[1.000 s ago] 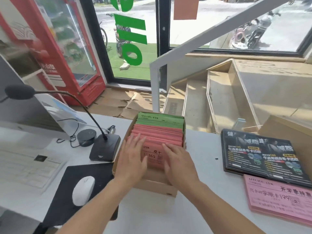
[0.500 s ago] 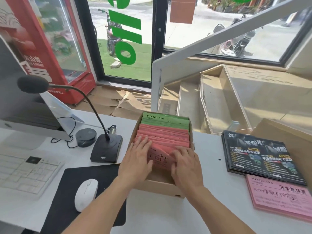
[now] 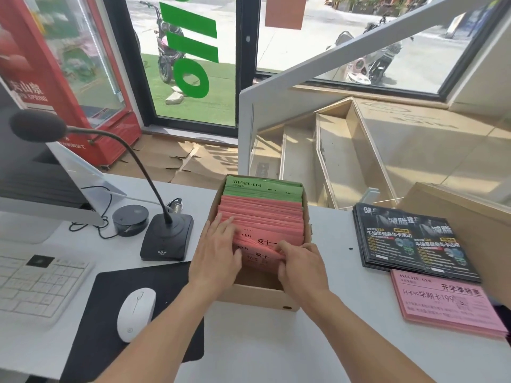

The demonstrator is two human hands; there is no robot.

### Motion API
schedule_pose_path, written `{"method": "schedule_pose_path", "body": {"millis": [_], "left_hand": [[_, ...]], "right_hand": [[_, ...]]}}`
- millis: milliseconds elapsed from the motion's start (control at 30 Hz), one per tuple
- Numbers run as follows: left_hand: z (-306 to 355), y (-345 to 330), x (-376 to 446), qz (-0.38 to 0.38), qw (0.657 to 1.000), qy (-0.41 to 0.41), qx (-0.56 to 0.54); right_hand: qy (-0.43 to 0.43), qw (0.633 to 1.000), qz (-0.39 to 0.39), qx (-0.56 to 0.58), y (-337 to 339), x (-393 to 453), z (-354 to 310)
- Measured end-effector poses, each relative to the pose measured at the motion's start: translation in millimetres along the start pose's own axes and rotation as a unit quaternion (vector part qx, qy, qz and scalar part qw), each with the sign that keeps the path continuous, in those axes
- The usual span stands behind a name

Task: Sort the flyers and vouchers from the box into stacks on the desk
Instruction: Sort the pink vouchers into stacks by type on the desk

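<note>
A cardboard box [image 3: 257, 298] stands on the white desk [image 3: 345, 341] in front of me. It holds a row of upright red vouchers [image 3: 262, 217], with green vouchers [image 3: 262, 189] at the far end. My left hand [image 3: 217, 255] lies flat on the left side of the front red vouchers, fingers spread among them. My right hand [image 3: 302, 265] pinches the right edge of the front few red vouchers, which tilt towards me. A stack of black flyers [image 3: 409, 239] and a stack of pink vouchers [image 3: 445, 302] lie on the desk to the right.
To the left are a desk microphone [image 3: 166, 239], a white mouse [image 3: 135, 313] on a black mouse pad [image 3: 91, 341], a keyboard [image 3: 36, 283] and a monitor. Another cardboard box [image 3: 475, 225] stands at the right edge. Behind the desk are wooden steps and a glass door.
My fingers have worked deeper between the front red vouchers, splitting a small bundle from the row and tilting it towards me. My head has moved closer.
</note>
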State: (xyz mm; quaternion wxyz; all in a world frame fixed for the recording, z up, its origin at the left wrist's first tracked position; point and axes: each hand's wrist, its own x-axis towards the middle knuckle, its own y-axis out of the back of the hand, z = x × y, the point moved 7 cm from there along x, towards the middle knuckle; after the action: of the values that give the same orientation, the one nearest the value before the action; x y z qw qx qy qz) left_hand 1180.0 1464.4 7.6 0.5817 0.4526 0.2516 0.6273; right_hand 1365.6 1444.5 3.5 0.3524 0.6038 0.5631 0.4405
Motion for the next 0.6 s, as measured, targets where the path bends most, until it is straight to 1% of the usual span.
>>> {"method": "schedule_pose_path", "body": {"millis": [33, 133, 200, 267, 300, 333, 400, 467, 600], "left_hand": [[-1, 0, 1, 0.007, 1.000, -0.003, 0.000], [4, 9, -1, 0.045, 0.999, -0.020, -0.008], [11, 22, -7, 0.097, 0.994, -0.052, -0.026], [18, 35, -18, 0.157, 0.982, -0.085, -0.061], [21, 39, -23, 0.170, 0.977, -0.090, -0.090], [25, 42, -25, 0.169, 0.973, -0.088, -0.129], [39, 46, -28, 0.146, 0.963, -0.076, -0.214], [66, 48, -29, 0.121, 0.956, -0.091, -0.251], [126, 16, -36, 0.052, 0.940, -0.147, -0.302]], "right_hand": [[0.008, 1.000, 0.012, 0.016, 2, 0, -1], [0.041, 0.991, 0.087, 0.096, 15, -6, -2], [0.057, 0.975, 0.145, 0.158, 30, -14, 1], [0.073, 0.952, 0.201, 0.221, 54, -25, 0], [0.080, 0.938, 0.218, 0.258, 68, -30, 0], [0.080, 0.924, 0.227, 0.297, 84, -34, 2], [0.054, 0.905, 0.227, 0.356, 112, -41, 15], [0.005, 0.893, 0.208, 0.398, 131, -47, 42], [-0.058, 0.894, 0.164, 0.412, 156, -73, 108]]}}
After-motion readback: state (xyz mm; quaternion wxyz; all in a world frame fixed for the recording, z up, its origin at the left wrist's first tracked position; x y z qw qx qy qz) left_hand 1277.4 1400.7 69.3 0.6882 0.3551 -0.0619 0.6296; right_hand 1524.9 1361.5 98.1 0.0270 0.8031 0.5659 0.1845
